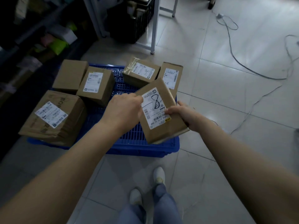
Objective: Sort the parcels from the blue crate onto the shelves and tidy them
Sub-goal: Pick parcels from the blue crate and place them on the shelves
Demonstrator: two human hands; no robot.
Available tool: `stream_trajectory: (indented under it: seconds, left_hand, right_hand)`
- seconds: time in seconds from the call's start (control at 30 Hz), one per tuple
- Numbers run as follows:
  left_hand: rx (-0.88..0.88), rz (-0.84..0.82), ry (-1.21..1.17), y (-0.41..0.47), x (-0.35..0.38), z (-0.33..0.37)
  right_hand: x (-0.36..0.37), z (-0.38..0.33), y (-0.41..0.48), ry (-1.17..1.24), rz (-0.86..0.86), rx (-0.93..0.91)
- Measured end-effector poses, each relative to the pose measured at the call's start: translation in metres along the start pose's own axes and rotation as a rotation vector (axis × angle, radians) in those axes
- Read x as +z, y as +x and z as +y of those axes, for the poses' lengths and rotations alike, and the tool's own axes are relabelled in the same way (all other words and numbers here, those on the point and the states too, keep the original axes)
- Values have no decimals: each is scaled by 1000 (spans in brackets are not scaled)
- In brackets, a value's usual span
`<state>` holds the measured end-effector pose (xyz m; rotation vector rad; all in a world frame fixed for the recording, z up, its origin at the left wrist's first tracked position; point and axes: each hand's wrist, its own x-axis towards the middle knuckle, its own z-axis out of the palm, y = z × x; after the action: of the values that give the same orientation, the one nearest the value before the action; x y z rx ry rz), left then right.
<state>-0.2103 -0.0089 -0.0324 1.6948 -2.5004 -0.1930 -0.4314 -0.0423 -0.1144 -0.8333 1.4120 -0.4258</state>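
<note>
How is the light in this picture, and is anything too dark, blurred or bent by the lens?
Head view: the floor is bright at right; the shelves at left are nearly black; the label on the held parcel is lit, its pen mark clear, small print unreadable; the wide lens stretches both arms.

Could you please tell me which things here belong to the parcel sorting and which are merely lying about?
Job: held parcel, gripped by left hand and right hand; blue crate; five parcels on it; shelves.
Lying about: floor cable; black crate; white frame.
</note>
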Motion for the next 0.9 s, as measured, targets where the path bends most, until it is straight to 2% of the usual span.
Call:
stream_trajectory:
  seconds: [0.17, 0.3, 0.43, 0.67, 0.8, 0.9]
  left_hand:
    - [-47, 5, -50, 35, -6, 7]
    - [-120, 4, -101, 76, 5, 18]
    - [-250, -63, -215, 123, 36, 22]
    - [-545, -239, -547, 179, 127, 4]
    - [-680, -338, -741, 200, 174, -6]
    - [-779, -344, -857, 211, 201, -20]
  right_hand:
    - [-27, -32, 1, 106, 223, -113]
    - [-72, -38, 38, 88, 445, -125]
    - [-123, -42, 68, 92, 563, -135]
    - [-167, -38, 103, 127, 607, -158]
    - [-167, -30, 110, 178, 573, -206]
    - [-166, -18, 120, 254, 535, -239]
